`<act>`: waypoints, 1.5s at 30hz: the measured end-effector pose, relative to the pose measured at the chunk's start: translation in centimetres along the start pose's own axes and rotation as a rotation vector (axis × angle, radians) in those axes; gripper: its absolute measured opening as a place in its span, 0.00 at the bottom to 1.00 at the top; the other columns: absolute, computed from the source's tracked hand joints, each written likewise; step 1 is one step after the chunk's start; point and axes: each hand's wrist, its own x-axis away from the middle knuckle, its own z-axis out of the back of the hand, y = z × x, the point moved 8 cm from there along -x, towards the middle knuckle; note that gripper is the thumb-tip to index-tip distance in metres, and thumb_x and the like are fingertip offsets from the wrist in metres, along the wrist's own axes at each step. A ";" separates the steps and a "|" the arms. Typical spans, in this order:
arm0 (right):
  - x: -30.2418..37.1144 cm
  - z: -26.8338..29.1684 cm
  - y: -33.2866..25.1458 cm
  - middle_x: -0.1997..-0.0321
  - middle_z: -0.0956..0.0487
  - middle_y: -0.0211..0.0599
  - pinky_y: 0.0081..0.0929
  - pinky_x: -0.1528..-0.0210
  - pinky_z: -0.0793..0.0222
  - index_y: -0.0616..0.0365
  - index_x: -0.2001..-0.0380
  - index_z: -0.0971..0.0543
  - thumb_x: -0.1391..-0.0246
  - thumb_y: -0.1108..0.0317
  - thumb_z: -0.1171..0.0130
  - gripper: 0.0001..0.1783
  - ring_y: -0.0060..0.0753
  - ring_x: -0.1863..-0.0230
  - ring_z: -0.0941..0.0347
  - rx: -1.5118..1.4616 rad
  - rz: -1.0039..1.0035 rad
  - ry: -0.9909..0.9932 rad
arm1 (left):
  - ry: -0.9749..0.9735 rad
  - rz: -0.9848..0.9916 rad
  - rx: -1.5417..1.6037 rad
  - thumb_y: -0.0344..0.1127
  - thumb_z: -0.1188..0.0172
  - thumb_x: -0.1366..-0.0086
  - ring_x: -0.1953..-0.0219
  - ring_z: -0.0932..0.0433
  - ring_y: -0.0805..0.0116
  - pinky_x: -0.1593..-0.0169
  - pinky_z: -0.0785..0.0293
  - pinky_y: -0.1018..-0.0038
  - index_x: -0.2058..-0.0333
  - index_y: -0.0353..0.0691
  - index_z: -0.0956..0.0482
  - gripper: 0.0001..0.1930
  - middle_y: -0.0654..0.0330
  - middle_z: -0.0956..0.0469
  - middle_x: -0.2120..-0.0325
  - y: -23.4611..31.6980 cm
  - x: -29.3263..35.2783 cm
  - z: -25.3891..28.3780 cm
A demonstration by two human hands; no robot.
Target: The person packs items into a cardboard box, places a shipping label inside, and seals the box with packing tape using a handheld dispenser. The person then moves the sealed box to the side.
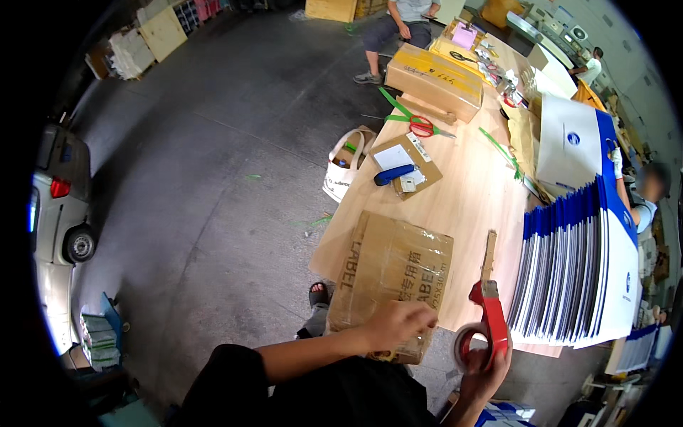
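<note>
My right hand [485, 371], at the lower right off the table's near edge, grips a red tape dispenser [492, 317] with a roll of tape on it. Over the near part of a brown cardboard box [398, 274] is my left hand [402, 324], its fingers curled closed. Whatever those fingers may hold cannot be made out. The box lies on the near end of the wooden table, with strips of clear tape shining on its top and dark printing. A narrow cardboard strip [489, 255] lies just beyond the dispenser.
On the table [473, 188] lie red-handled scissors [423, 127], a blue stapler [393, 174] on a cardboard piece, and a taped carton [435, 80]. A row of blue-and-white folded bags [569, 267] lines the right. A tote bag [345, 165] stands left; other people are beyond.
</note>
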 end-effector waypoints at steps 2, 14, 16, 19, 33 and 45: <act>3.1 -4.4 -0.5 0.60 0.22 0.38 0.21 0.74 0.32 0.67 0.37 0.36 0.43 0.49 0.40 0.40 0.21 0.75 0.29 0.303 0.032 -0.022 | -0.110 0.389 0.546 0.60 0.52 0.27 0.60 0.21 0.69 0.60 0.21 0.68 0.59 0.37 0.20 0.28 0.63 0.22 0.69 -2.6 1.8 2.4; 12.4 -14.5 9.2 0.46 0.24 0.43 0.24 0.64 0.22 0.66 0.34 0.37 0.45 0.70 0.33 0.39 0.28 0.61 0.22 0.434 -0.199 -0.017 | -0.319 0.130 -0.220 0.51 0.42 0.29 0.70 0.20 0.74 0.64 0.23 0.73 0.66 0.37 0.14 0.21 0.64 0.18 0.74 -2.6 -0.7 13.4; 13.8 -14.6 10.3 0.49 0.23 0.42 0.25 0.68 0.22 0.66 0.34 0.37 0.43 0.73 0.36 0.35 0.26 0.66 0.23 0.352 -0.328 0.079 | -0.370 -0.018 -0.385 0.43 0.43 0.29 0.73 0.20 0.73 0.67 0.24 0.73 0.71 0.36 0.16 0.18 0.61 0.17 0.75 -0.7 -4.5 16.5; 14.7 -14.4 11.6 0.57 0.21 0.39 0.21 0.73 0.27 0.67 0.37 0.34 0.39 0.70 0.39 0.29 0.21 0.73 0.27 0.256 -0.233 0.102 | -0.125 -0.028 -0.752 0.46 0.41 0.31 0.74 0.20 0.69 0.67 0.26 0.71 0.73 0.37 0.15 0.19 0.58 0.18 0.79 2.7 -10.7 22.3; 11.8 -17.5 12.4 0.67 0.19 0.36 0.19 0.74 0.30 0.68 0.42 0.29 0.40 0.66 0.35 0.26 0.18 0.75 0.26 0.429 -0.170 0.192 | -0.194 0.041 -0.797 0.49 0.46 0.30 0.50 0.20 0.47 0.46 0.26 0.63 0.56 0.33 0.16 0.22 0.42 0.19 0.54 -12.1 -16.7 28.4; 17.3 -15.3 11.3 0.65 0.20 0.40 0.20 0.74 0.30 0.68 0.35 0.35 0.38 0.62 0.37 0.34 0.19 0.76 0.29 0.404 -0.250 0.197 | 0.114 0.080 -1.179 0.68 0.65 0.30 0.47 0.25 0.37 0.40 0.32 0.52 0.58 0.29 0.17 0.42 0.35 0.22 0.53 -1.9 -13.5 20.8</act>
